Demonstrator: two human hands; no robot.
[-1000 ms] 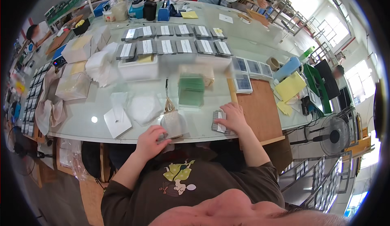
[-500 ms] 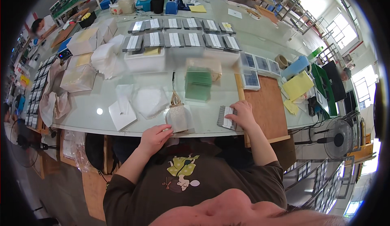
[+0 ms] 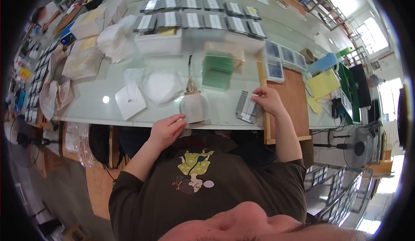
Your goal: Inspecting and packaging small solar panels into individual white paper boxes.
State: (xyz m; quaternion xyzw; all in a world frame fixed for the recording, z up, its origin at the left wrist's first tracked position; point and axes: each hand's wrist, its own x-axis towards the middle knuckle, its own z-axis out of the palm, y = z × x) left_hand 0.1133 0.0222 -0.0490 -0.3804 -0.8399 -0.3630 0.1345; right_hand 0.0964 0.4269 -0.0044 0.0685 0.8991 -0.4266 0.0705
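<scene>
My right hand [image 3: 268, 99] pinches the upper end of a white strip [image 3: 250, 106] between thumb and fingers. Under and beside that strip lie grey striped plates [image 3: 243, 103], slightly fanned at the table's near edge. My left hand [image 3: 166, 129] rests at the edge with its fingers stretched out. Its fingertips touch or nearly touch the lower left of a pale, translucent rectangular piece [image 3: 193, 106]. A tan, pronged part with a thin dark tip [image 3: 190, 85] points away from that piece. Beyond it stands a stack of green translucent glass-like sheets [image 3: 217, 70].
Rows of grey striped plates with white strips [image 3: 192, 20] lie across the back. A brown wooden board [image 3: 287, 107] is right of my right hand, with small dark panels [image 3: 274, 68] behind. White sheets [image 3: 130, 101], a clear bag [image 3: 162, 87] and white boxes [image 3: 83, 65] fill the left.
My right hand has moved from lying over the striped plates to their upper right corner, pinching the white strip. The plates have spread apart. My left hand stays beside the pale piece; the view has tilted.
</scene>
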